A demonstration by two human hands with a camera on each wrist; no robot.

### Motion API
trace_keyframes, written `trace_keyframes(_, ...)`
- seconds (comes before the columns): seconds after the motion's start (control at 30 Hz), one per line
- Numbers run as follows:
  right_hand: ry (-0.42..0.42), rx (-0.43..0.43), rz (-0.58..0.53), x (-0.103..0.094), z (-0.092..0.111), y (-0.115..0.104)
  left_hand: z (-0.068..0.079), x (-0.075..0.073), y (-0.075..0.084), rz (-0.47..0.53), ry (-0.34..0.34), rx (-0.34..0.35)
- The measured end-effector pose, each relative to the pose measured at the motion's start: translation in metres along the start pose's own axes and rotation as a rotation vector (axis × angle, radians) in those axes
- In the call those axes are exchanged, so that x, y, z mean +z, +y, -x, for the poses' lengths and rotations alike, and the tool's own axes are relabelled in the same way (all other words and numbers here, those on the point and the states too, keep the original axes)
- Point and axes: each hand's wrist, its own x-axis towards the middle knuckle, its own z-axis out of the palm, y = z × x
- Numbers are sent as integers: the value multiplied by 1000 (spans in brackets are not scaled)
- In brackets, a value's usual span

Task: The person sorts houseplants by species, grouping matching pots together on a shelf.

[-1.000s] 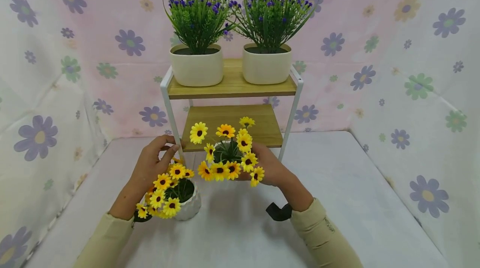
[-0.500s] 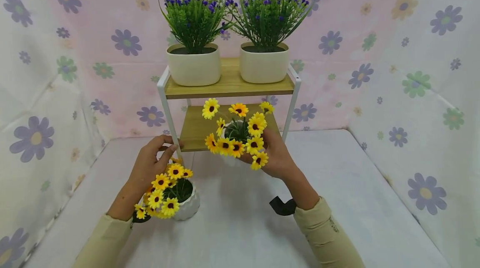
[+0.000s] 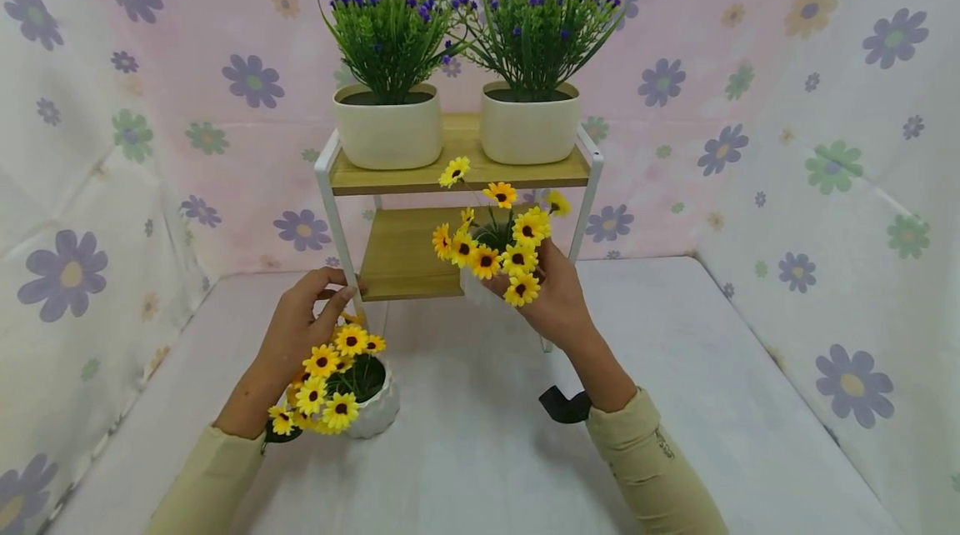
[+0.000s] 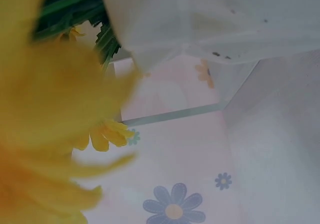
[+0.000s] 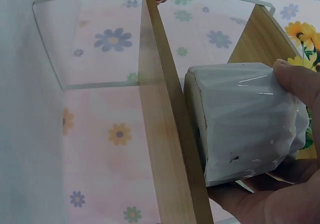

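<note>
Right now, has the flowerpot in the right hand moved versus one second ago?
Yes: the held flowerpot has moved up and to the right in the head view, judged against the upper shelf.

Farther back and higher than the left hand stands a cream oval planter of grassy purple-flowered greenery; its matching cream planter stands beyond and above the right hand. Behind both hands hangs a pink daisy-print backdrop, and outward of the right hand, a white daisy-print side cloth.
</note>
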Motion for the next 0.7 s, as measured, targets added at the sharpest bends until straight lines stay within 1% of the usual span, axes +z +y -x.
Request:
trace_keyframes(0.17,20,-26,-4,4,-2,0,0,0,1,-1,3,-7)
trace_keyframes(0.4,95,-20,53,2,-3,3,0,0,1,3,-11,-25)
trace_keyframes(0.6,151,-85,80,4,-3,4,-2,-1,2,10,-16,-34)
trace_keyframes(0.7,187,-109,122,7,-2,4,-1,-1,2,8,-17,-42)
